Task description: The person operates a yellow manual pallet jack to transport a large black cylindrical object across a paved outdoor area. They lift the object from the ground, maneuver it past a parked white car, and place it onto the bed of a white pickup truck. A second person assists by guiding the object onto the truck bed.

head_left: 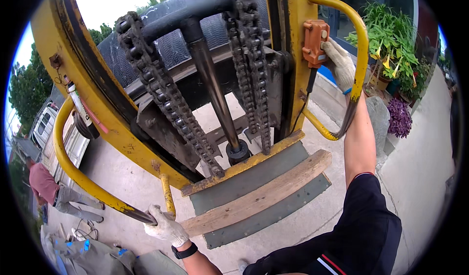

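My left hand (167,227), in a white knit glove, is closed round the low end of a yellow tube handle (93,189), where the paint is worn dark. On the right, my gloved right hand (339,64) is at an orange push-button control box (315,43) on the yellow mast post. Its thumb lies by a button, and its other fingers are partly hidden at the box's side. A second yellow handle (362,45) loops round this wrist. Between the posts are greasy lift chains (171,94) and a steel cylinder rod (213,84).
A wooden plank (264,192) lies across a grey-green step plate (266,223) below the mast. Behind the chains is a large black ribbed roll (166,35). Potted plants (391,55) and a rock (378,116) stand right. A person (49,182) bends at left near a truck (51,133).
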{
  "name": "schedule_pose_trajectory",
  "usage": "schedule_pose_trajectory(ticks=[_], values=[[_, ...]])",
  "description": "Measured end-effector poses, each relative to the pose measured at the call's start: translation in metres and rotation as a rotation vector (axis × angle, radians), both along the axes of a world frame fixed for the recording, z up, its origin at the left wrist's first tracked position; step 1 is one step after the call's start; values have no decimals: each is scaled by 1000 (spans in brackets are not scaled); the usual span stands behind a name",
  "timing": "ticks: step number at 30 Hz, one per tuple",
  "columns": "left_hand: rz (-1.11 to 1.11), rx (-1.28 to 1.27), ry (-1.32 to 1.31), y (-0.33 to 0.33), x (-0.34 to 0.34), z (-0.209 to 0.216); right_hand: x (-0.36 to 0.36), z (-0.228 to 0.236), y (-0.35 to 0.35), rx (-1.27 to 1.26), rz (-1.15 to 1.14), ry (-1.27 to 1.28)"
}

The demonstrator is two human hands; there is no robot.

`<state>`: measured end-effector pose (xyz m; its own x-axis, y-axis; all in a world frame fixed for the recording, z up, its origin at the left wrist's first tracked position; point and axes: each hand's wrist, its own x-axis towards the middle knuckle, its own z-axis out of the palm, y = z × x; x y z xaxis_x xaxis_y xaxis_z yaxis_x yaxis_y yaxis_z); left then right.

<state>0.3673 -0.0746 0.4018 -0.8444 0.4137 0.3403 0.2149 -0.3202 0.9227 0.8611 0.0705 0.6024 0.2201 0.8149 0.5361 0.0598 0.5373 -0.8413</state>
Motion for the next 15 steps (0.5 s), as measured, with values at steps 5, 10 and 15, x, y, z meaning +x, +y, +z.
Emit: schedule_pose_trajectory(ticks=[5,10,15], values=[[-192,-65,-6,1,2,-7,138,-14,2,-7,-19,11],[-241,-141,150,-10,-14,6,180,-52,35,-115,-203,70],[-340,-122,176,-4,-30,-2,132,-53,14,-99,-366,18]])
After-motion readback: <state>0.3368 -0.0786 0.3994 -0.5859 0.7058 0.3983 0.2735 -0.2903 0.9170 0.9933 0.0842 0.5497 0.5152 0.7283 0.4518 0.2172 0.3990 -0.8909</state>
